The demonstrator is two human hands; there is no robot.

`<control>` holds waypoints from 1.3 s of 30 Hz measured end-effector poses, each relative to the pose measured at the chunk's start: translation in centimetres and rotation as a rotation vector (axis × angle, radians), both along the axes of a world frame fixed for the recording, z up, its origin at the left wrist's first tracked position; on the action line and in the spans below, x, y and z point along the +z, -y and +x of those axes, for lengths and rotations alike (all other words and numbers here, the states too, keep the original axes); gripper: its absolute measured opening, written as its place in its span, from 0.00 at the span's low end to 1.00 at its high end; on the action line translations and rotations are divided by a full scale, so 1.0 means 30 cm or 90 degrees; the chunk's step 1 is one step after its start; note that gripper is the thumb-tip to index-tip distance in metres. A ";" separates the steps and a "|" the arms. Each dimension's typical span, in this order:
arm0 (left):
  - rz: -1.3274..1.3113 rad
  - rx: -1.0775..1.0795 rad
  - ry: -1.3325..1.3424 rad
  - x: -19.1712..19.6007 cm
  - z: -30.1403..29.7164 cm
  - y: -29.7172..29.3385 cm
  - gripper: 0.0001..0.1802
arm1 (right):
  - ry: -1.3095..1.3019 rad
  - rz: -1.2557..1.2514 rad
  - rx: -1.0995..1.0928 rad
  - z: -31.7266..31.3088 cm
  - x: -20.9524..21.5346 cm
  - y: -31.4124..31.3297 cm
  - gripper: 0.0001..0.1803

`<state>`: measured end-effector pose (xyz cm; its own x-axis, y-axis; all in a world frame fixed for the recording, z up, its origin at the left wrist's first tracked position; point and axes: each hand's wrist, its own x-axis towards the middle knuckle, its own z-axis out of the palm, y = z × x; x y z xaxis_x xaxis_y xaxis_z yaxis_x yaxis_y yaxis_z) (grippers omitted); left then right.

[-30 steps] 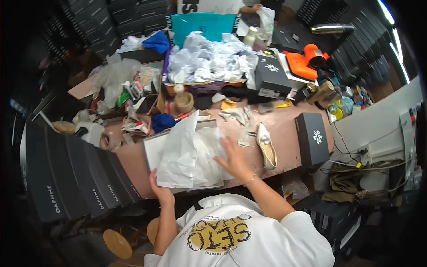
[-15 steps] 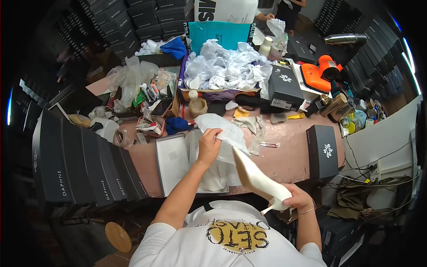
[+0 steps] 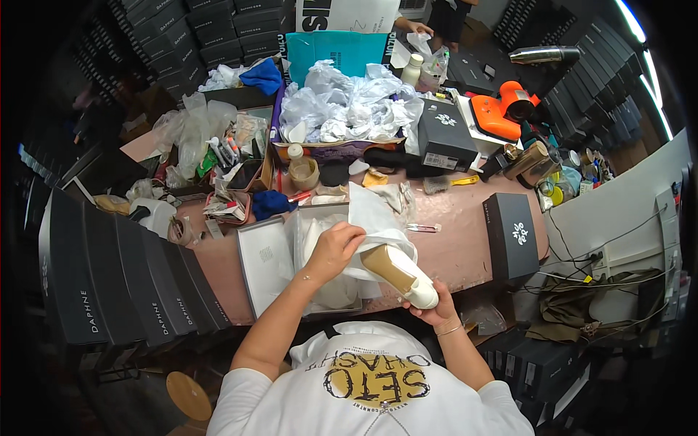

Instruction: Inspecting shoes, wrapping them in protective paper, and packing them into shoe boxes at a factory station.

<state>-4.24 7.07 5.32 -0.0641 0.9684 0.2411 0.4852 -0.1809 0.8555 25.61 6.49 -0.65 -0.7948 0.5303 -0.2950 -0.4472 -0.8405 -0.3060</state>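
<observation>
My right hand (image 3: 434,311) grips the toe end of a white high-heeled shoe (image 3: 401,275) with a tan sole, held just above the table's near edge. My left hand (image 3: 333,248) pinches a sheet of white tissue paper (image 3: 372,216) that drapes over the shoe's back part. Under both lies an open shoebox (image 3: 299,231) lined with more white paper, its grey lid (image 3: 263,263) lying to the left.
A black shoebox (image 3: 512,234) lies at the table's right end, another (image 3: 445,134) further back. A box heaped with crumpled white paper (image 3: 347,110) stands at the back. Stacked black boxes (image 3: 109,276) line the left. Another person's hand (image 3: 420,27) shows at the top.
The shoe has come up from low on the right to over the open box. My left hand now wraps the tissue sheet over it.
</observation>
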 end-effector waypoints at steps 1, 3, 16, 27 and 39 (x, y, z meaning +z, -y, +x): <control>-0.028 -0.020 0.007 0.016 0.020 0.004 0.07 | -0.013 -0.010 -0.011 0.005 -0.006 0.006 0.35; -0.017 -0.034 0.027 0.051 0.068 0.030 0.07 | -0.023 -0.009 -0.022 0.006 -0.001 0.009 0.35; 0.061 -0.497 0.033 -0.036 0.376 0.185 0.18 | 0.643 0.478 -0.350 -0.104 -0.102 -0.036 0.29; -0.708 0.353 0.471 -0.415 -0.049 0.761 0.29 | 0.699 1.000 0.394 -0.355 0.173 -0.120 0.25; -0.129 0.426 0.056 -0.692 -0.212 0.449 0.12 | 0.728 1.003 0.344 -0.642 -0.387 0.056 0.28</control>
